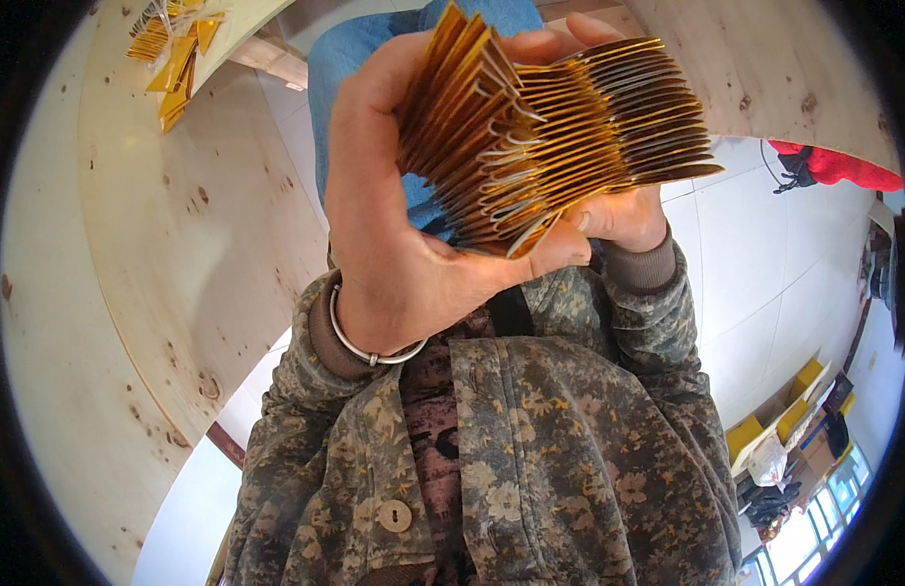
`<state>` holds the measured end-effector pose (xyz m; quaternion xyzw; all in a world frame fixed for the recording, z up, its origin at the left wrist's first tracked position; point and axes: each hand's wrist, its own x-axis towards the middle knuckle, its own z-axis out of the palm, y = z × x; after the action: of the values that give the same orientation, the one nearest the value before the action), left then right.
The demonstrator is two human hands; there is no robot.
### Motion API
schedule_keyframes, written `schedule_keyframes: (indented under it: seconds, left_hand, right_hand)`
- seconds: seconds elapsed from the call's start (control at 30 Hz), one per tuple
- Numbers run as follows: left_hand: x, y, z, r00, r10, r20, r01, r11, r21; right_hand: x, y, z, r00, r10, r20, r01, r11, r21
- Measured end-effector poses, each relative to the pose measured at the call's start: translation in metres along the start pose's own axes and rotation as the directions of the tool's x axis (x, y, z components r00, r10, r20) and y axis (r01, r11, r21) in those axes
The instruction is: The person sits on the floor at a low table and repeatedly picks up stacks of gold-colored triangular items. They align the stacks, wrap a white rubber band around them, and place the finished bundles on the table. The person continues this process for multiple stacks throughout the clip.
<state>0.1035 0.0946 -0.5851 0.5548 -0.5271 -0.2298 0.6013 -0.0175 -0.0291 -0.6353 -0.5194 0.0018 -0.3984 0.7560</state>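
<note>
Amber-yellow flat pieces (560, 137), thin and glossy like small film-wrapped cards, stand on edge in a thick fanned stack held up between both hands, above the person's lap and clear of any surface. They look light, springy and slick: the sheets splay apart at their free edges and seem ready to slide past one another, so the stack probably needs squeezing across its faces near the bottom edge, where it is tightest. The left hand (394, 225) wraps the near end, thumb pressed under the lower corner and fingers curled over the top, its grip closed on the stack. The right hand (623, 215) supports the far end from below, fingers mostly hidden, also clamped on it. More yellow pieces (174, 59) lie at the far left corner of the pale wooden surface (179, 254).
</note>
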Motion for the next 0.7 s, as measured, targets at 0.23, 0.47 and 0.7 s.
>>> schedule_keyframes:
  seconds: [0.23,0.47,0.7]
  left_hand:
    - [0.014,-0.035,-0.009,0.986,0.094,0.136,-0.107,0.99,0.096]
    - [0.04,-0.109,-0.004,0.952,0.195,0.234,-0.21,0.977,0.037]
    - [0.041,-0.141,0.0,0.94,0.103,0.325,-0.115,0.993,0.017]
  right_hand:
    - [-0.002,-0.003,-0.027,0.993,-0.09,0.07,0.108,0.939,-0.325]
    - [-0.007,0.018,-0.06,0.998,-0.059,-0.008,0.042,0.79,-0.612]
    - [-0.011,0.037,-0.082,1.0,-0.016,0.012,0.02,0.648,-0.761]
